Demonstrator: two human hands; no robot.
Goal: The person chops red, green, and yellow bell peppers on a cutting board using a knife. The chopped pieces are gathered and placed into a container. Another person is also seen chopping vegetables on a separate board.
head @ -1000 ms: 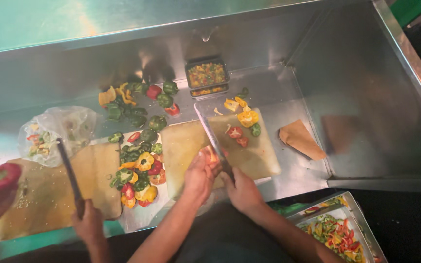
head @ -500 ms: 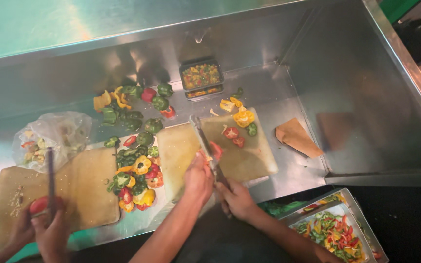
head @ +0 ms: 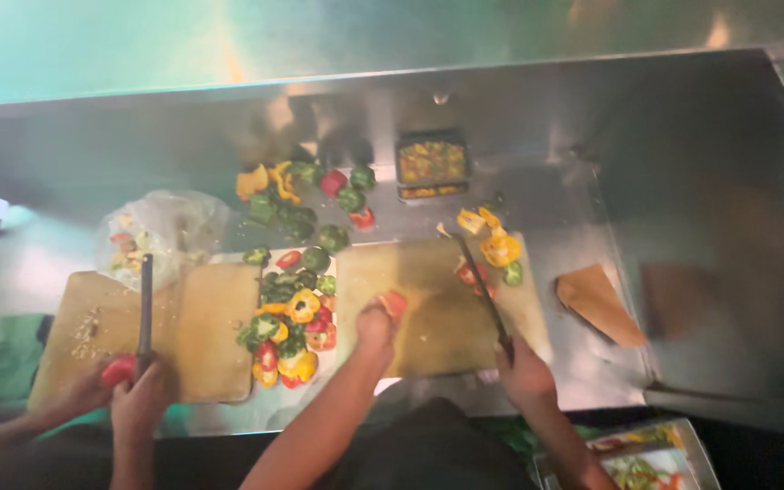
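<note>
Mid-chopping: left hand [head: 376, 319] clamped on a red pepper piece [head: 394, 302], right hand [head: 521, 367] gripping the knife [head: 481, 292] over the cutting board [head: 428, 313], needing a steady downward slice next

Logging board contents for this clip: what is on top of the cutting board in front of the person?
On the cutting board lie cut pepper pieces at its far right corner. The left hand holds a red pepper piece; the right hand holds a knife. The board under the hands is hidden.
</note>
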